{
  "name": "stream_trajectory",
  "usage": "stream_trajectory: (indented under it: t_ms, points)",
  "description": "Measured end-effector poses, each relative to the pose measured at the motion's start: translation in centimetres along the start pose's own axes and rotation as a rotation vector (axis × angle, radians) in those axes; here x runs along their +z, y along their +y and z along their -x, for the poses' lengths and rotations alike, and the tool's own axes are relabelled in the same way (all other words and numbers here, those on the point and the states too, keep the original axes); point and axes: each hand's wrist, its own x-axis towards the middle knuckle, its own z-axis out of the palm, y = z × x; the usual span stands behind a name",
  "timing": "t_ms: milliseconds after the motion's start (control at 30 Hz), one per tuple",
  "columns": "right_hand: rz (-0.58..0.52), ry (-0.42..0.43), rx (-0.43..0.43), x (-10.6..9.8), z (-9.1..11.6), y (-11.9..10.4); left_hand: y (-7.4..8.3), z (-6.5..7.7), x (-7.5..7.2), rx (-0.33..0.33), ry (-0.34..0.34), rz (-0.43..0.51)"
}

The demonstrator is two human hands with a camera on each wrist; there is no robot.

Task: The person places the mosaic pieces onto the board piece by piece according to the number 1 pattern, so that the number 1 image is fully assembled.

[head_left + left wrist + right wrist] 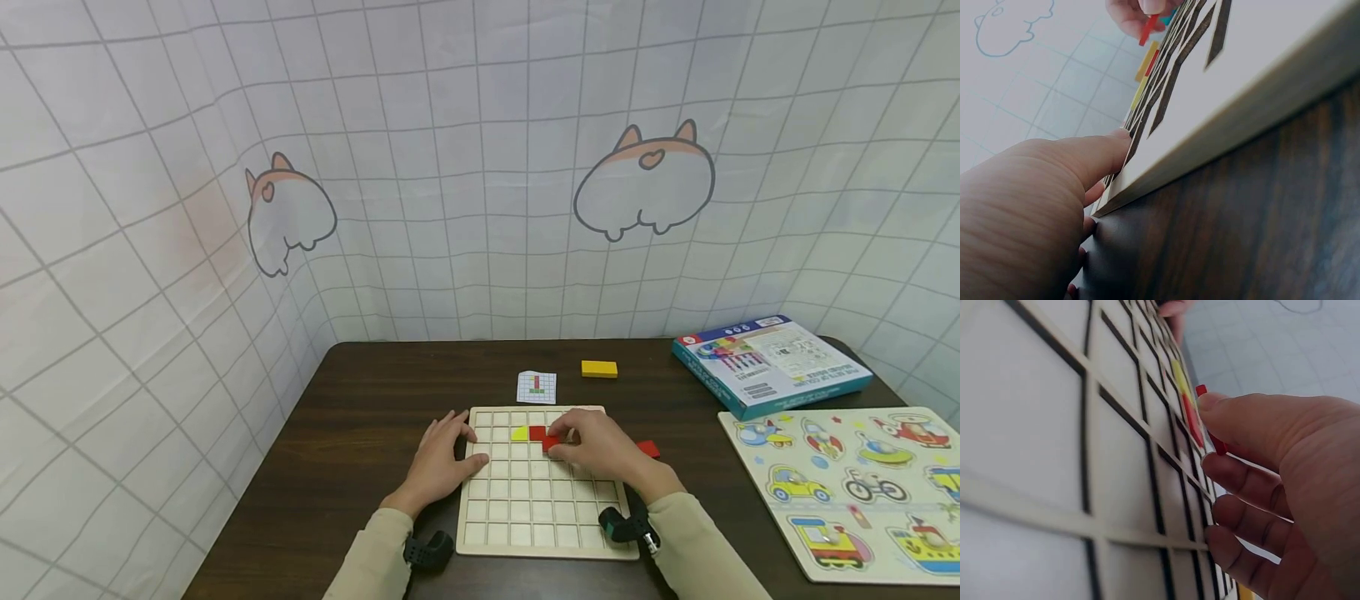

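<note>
A pale wooden grid board (520,511) lies on the dark table. In its upper rows sit a yellow tile (519,433) and, right beside it, a red tile (537,432). My right hand (596,442) pinches another red tile (1216,442) between thumb and forefinger, tilted just above the board in the right wrist view. At the board's left edge rests my left hand (437,461), its thumb on the rim and its other fingers extended along the side. One more red piece (648,449) lies right of the board, partly behind the right wrist.
Behind the board lies a small paper card (536,387) with a coloured grid pattern. A yellow block (599,369) is to its right. On the right are a teal-edged box (780,367) and a vehicle picture puzzle board (832,533). A white cloth (450,283) hangs behind the table.
</note>
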Motion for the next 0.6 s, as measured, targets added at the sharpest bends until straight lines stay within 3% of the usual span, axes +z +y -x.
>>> stream_trajectory:
  t_ms: [467, 600]
  points:
    - [0.091, 0.044, -0.047, 1.3, -0.1, -0.8, 0.2, 0.0, -0.1, -0.002, 0.006, -0.013]
    - [0.088, 0.05, -0.02, 1.6, -0.2, -0.8, 0.2, 0.0, -0.1, -0.005, 0.005, -0.013]
